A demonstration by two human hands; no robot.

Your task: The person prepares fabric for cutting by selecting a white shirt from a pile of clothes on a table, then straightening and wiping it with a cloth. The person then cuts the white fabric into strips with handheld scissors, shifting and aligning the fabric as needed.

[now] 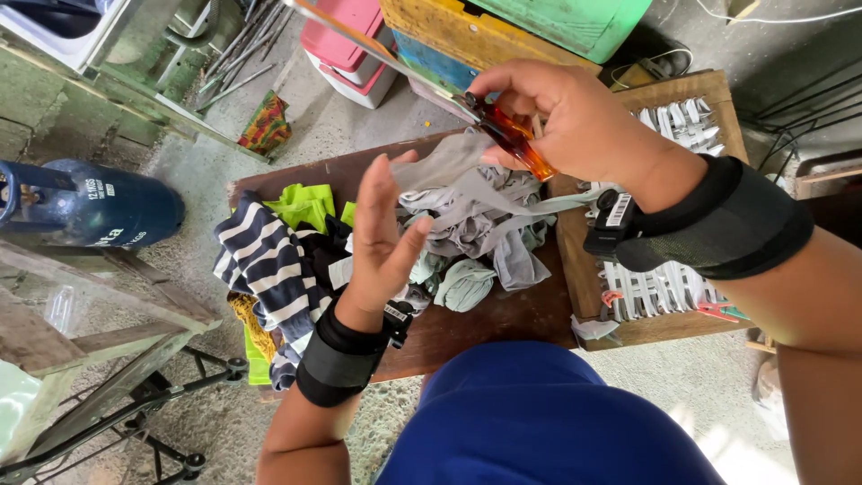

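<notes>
Rough concrete floor (377, 117), worn wooden table (503, 314), daylight.

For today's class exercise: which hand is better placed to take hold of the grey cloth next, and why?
Left. The left hand is open, empty and right beside the grey cloth; the right hand already has its grip on the orange-handled scissors.

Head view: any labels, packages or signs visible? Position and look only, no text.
Gas cylinder: far left, lying on its side, dark blue, white lettering.
Barcode tag: on right hand's black wristband, small, white.
Similar tag: left hand's wristband.
Wrapper: floor, top left, crumpled, multicoloured.
</notes>
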